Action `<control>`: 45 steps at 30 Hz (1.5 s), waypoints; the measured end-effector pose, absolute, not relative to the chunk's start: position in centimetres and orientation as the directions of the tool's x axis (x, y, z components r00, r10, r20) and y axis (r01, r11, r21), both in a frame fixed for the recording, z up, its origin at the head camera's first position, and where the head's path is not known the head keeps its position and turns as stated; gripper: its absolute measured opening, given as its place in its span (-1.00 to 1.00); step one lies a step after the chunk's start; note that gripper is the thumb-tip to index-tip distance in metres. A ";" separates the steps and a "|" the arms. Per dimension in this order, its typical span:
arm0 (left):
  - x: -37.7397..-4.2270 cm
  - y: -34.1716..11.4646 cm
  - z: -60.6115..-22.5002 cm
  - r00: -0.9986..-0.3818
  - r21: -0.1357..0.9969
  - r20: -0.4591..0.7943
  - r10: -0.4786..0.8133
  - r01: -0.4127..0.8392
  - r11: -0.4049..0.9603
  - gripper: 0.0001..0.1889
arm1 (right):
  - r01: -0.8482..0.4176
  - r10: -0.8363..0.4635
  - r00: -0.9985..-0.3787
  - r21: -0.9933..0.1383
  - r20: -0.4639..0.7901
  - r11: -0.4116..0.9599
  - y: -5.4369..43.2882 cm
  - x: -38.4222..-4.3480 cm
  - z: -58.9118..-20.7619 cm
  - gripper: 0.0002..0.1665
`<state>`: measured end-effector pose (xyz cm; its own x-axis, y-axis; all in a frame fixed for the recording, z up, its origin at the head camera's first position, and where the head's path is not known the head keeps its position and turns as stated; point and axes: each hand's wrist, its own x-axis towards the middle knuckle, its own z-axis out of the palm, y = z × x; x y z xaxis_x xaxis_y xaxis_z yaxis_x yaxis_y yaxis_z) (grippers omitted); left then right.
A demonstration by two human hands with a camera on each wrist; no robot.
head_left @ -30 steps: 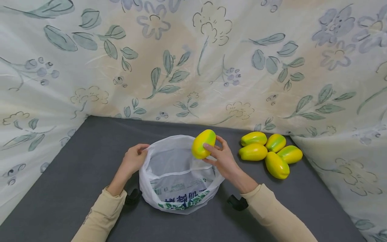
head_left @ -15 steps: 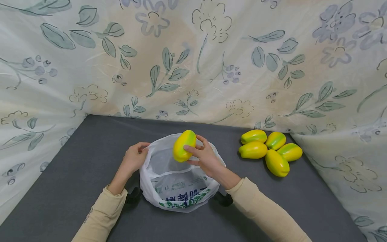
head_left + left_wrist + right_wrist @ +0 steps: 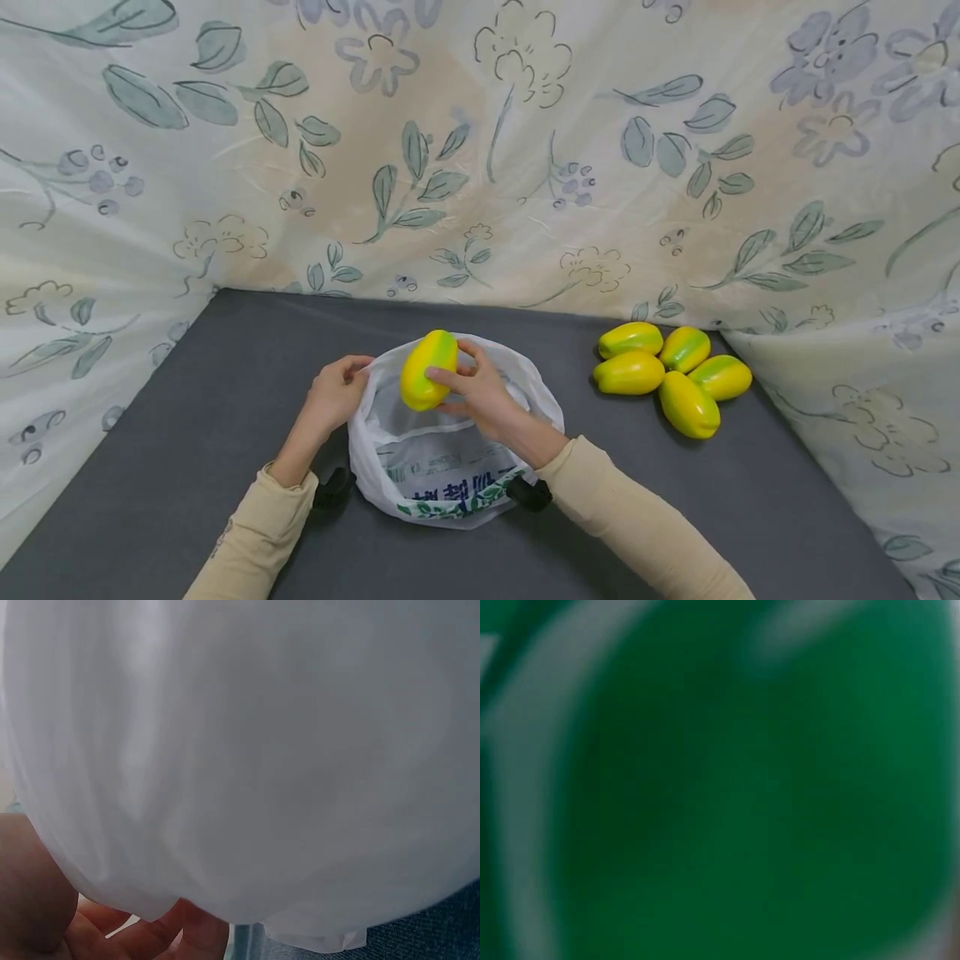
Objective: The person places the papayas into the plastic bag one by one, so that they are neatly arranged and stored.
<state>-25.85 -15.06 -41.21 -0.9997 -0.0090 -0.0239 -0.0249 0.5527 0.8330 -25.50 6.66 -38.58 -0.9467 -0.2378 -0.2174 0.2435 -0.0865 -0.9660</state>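
A white plastic bag (image 3: pixel 457 518) with green leaf print and dark lettering stands with its mouth spread wide, in the middle of the head view. My left hand (image 3: pixel 334 395) pinches its left rim; from the left wrist, the bag's white side (image 3: pixel 240 765) hides most of the view, with curled fingers (image 3: pixel 142 934) below. Over the bag's mouth, my right hand (image 3: pixel 486 397) grips a yellow-green papaya (image 3: pixel 429 371) between thumb and fingers. The right wrist view is filled by blurred green print (image 3: pixel 757 810) on the bag, and that hand is out of its sight.
Several more papayas (image 3: pixel 688 405) lie grouped on the dark grey tabletop (image 3: pixel 247 350), to the right of the bag. Flower-patterned cloth (image 3: pixel 525 183) rises behind and along both sides. A black wrist camera mount (image 3: pixel 529 493) overlaps the bag's front right rim.
My right hand has carried the papaya leftward from the bag's right rim to above the left part of its mouth. The left hand keeps its hold on the rim.
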 end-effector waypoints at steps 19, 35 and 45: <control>-25.7 -14.9 -41.0 -1.000 0.807 0.006 -0.015 -0.004 0.591 -0.65 | 0.306 -0.248 -0.925 -0.951 -0.289 -0.035 4.1 -25.7 -40.2 -0.09; -25.6 -14.4 -41.1 -1.000 0.766 0.011 -0.026 -0.008 0.643 -0.65 | 0.331 -0.236 -0.921 -0.942 -0.311 -0.051 3.3 -25.9 -41.7 -0.07; -25.7 -14.4 -41.1 -0.999 0.757 0.019 -0.037 -0.010 0.653 -0.65 | 0.323 -0.219 -0.923 -0.946 -0.316 0.003 3.3 -26.2 -42.1 -0.12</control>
<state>-25.71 -14.36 -41.13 -0.9991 -0.0367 0.0188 -0.0097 0.6529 0.7574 -26.16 3.27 -42.05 -0.9232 -0.2193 -0.3156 0.3229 0.0026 -0.9464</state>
